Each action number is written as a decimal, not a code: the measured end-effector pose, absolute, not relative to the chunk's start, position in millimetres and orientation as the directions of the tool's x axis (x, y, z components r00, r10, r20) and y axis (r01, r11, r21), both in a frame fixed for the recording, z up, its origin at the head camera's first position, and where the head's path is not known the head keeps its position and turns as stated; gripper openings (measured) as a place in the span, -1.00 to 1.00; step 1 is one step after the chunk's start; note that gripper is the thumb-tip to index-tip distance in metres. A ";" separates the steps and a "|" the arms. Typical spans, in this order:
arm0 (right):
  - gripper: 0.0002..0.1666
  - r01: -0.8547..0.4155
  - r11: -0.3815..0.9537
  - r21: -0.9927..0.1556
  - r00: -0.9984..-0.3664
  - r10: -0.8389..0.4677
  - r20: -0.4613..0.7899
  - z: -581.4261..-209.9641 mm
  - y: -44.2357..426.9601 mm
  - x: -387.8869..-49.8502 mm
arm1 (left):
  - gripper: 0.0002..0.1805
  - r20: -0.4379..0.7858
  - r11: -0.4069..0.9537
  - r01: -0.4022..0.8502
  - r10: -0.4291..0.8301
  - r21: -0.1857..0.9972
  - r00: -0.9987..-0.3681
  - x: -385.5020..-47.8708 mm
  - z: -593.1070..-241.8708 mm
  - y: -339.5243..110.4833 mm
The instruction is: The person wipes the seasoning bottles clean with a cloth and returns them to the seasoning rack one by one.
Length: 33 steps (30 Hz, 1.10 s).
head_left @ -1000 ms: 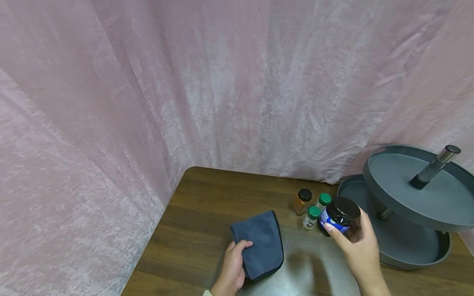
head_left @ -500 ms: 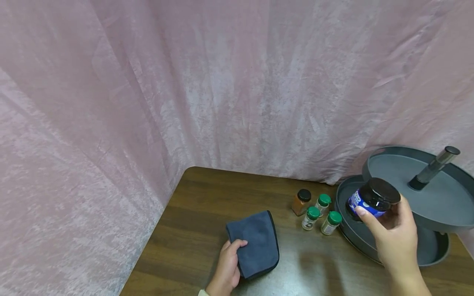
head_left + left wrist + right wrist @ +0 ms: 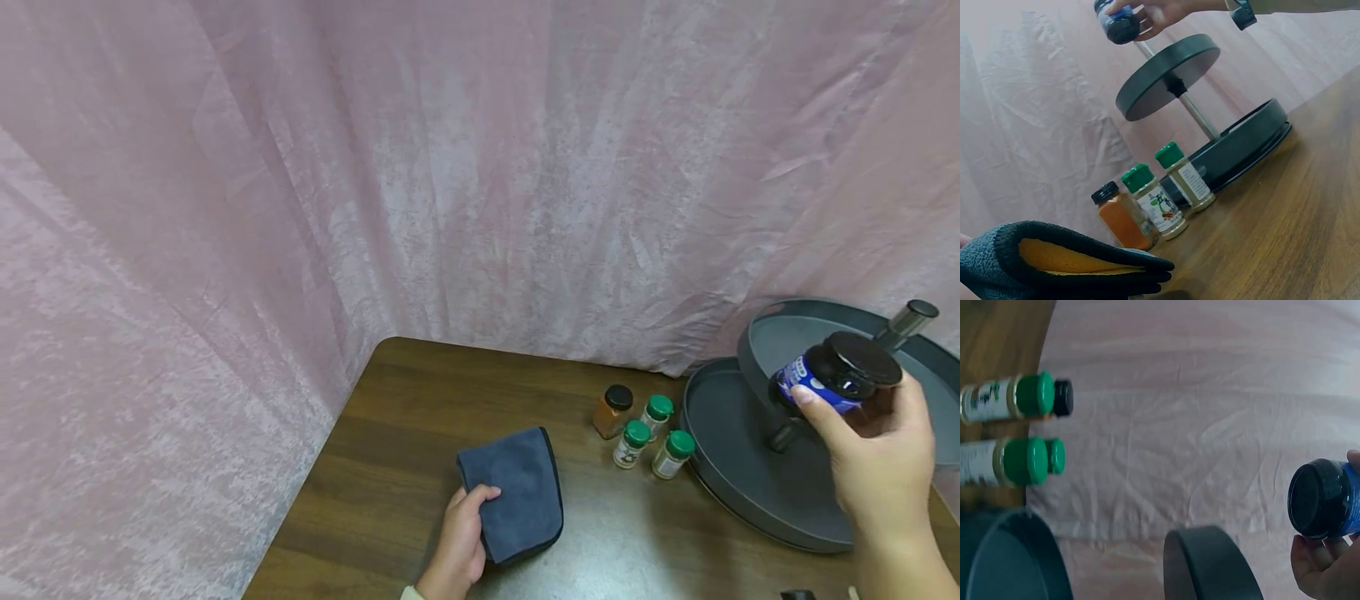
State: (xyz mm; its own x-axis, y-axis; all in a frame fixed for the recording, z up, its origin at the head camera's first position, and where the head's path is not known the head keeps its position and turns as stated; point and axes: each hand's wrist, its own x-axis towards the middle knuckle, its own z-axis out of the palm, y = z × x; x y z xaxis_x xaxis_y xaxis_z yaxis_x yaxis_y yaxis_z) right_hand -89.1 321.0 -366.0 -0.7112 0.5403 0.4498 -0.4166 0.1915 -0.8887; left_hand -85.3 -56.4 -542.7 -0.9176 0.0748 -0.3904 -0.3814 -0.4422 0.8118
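Observation:
My right hand [image 3: 885, 454] grips a dark jar [image 3: 836, 375] with a black lid and blue label, held up in front of the upper tray of a grey two-tier stand [image 3: 765, 492]. In the left wrist view the jar [image 3: 1117, 24] is above the upper tier [image 3: 1169, 75]. The right wrist view shows the jar [image 3: 1319, 499] at the right edge, fingers around it. My left hand [image 3: 457, 542] holds a folded blue-grey cloth [image 3: 517, 496], thumb on top; its orange inner side shows in the left wrist view.
Left of the stand are three green-capped bottles [image 3: 672, 455] and a black-capped orange-brown bottle [image 3: 613, 412], standing on the wooden table [image 3: 420, 400]. A pink curtain [image 3: 465, 183] hangs behind. A small dark object [image 3: 797, 595] shows at the bottom edge.
My right hand has carried the jar rightward and up, away from beside the small bottles, uncovering a third green cap. The left hand and cloth have shifted slightly left.

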 end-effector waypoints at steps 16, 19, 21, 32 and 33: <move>-0.22 -0.069 0.454 -0.888 -0.685 0.626 0.373 -363.8 361.2 -104.4 | -0.66 -0.404 -0.447 -0.396 0.082 0.802 -0.911 -84.0 -548.3 -56.0; -0.17 -0.006 0.465 -0.885 -0.709 0.622 0.332 -366.8 366.7 -107.4 | -0.67 -0.407 -0.451 -0.397 0.081 0.799 -0.910 -84.8 -549.6 -55.1; -0.12 0.085 0.491 -0.867 -0.735 0.618 0.278 -369.0 369.8 -108.8 | -0.66 -0.407 -0.453 -0.394 0.074 0.800 -0.910 -85.3 -549.9 -54.3; -0.33 0.208 0.652 -0.729 -0.815 0.528 0.239 -371.2 385.6 -114.2 | -0.63 -0.408 -0.436 -0.395 0.068 0.809 -0.911 -88.5 -548.2 -51.1; -0.33 0.218 0.662 -0.717 -0.817 0.526 0.237 -370.7 386.3 -114.4 | -0.63 -0.410 -0.440 -0.397 0.069 0.806 -0.910 -89.1 -547.9 -50.8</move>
